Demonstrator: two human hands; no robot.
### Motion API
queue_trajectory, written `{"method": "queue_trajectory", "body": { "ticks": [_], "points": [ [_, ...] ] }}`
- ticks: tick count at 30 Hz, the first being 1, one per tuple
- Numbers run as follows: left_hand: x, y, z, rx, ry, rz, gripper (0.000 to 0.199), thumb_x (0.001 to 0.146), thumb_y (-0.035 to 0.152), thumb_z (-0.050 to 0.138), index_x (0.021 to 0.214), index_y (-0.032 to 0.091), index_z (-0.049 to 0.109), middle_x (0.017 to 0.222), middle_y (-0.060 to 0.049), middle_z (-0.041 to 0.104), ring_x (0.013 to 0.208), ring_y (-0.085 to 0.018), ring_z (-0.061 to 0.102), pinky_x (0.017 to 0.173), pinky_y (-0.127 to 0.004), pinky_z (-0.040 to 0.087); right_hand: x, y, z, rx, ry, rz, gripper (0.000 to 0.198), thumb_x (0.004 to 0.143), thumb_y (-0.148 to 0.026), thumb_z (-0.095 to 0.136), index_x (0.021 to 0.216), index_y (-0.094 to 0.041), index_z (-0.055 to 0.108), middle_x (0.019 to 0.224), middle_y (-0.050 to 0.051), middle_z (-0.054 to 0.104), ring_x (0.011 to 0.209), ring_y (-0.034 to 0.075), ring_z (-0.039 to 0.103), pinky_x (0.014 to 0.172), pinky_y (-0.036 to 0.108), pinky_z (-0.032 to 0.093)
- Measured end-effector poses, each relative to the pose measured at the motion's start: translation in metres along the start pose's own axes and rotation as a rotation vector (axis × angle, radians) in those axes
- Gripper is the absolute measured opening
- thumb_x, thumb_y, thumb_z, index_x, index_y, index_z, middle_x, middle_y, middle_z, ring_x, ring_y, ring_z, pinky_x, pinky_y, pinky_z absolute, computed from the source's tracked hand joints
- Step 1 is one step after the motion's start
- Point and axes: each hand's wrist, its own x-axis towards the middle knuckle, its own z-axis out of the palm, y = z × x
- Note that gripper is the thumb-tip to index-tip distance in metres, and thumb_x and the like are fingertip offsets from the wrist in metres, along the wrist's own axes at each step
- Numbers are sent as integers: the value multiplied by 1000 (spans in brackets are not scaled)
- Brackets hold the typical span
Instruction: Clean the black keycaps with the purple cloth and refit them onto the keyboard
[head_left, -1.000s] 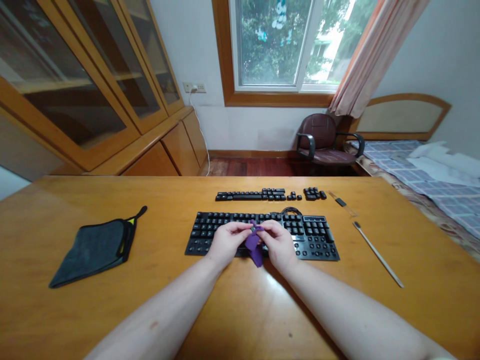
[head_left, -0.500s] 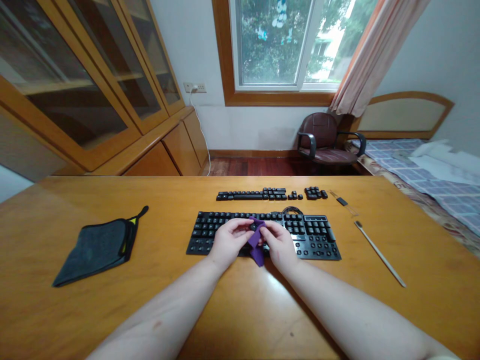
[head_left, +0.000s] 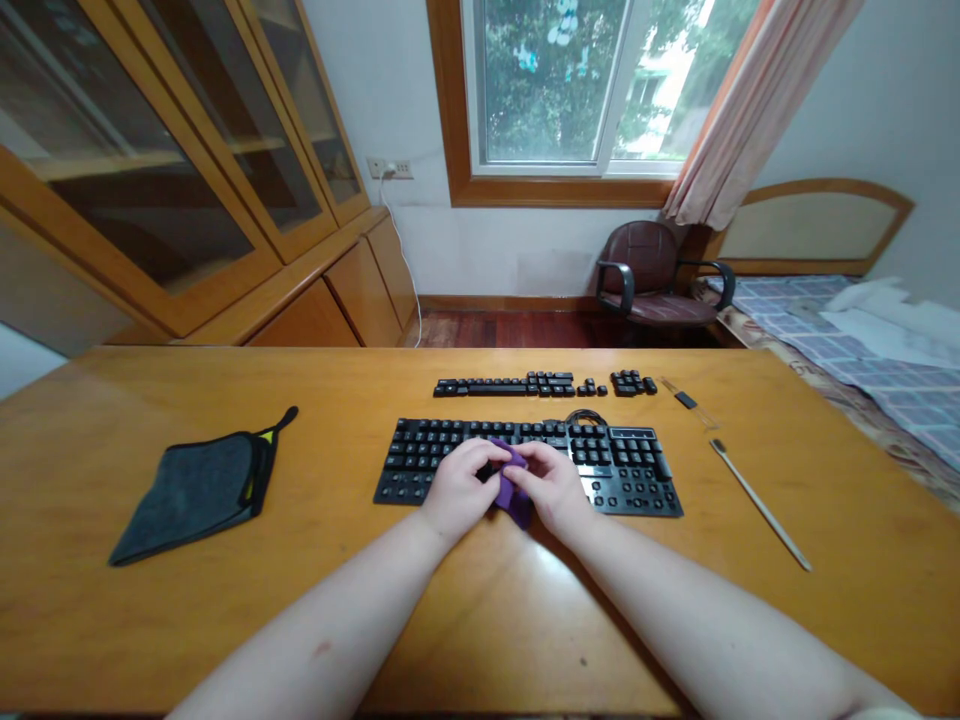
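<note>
Above the front middle of a black keyboard [head_left: 420, 455], both hands meet around a small purple cloth [head_left: 516, 505]. My left hand [head_left: 463, 485] is closed at the cloth's left side; the small black keycap at its fingertips in the earlier frame is now mostly covered by cloth and fingers. My right hand [head_left: 553, 488] pinches the cloth from the other side, thumb on top. The cloth's lower end hangs toward the keyboard's front edge. Caps are off along the keyboard's front rows and part of its number pad, baring the switches.
Behind the keyboard lie rows of loose black keycaps [head_left: 499, 389] and a smaller keycap group [head_left: 628, 384]. A wire keycap puller [head_left: 685, 400] and a thin brush [head_left: 763, 507] rest to the right. At left lies a folded grey cloth [head_left: 199, 492] on the wooden desk [head_left: 315, 640].
My fingers have closed further around the purple cloth, and the black keycap visible before is now mostly covered. The cloth's upper end has shifted slightly left. Other desk items stay put.
</note>
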Motion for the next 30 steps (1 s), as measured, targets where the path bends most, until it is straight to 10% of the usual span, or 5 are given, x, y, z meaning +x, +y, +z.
{"method": "queue_trajectory", "body": {
  "ticks": [30],
  "points": [
    [2, 2, 2, -85, 39, -57, 11, 72, 17, 62, 82, 21, 66, 83, -3, 64, 78, -16, 60, 76, -29, 49, 3, -6, -3, -59, 14, -12, 13, 74, -30, 63, 79, -20, 71, 77, 3, 68, 74, 18, 61, 70, 30, 48]
  ]
}}
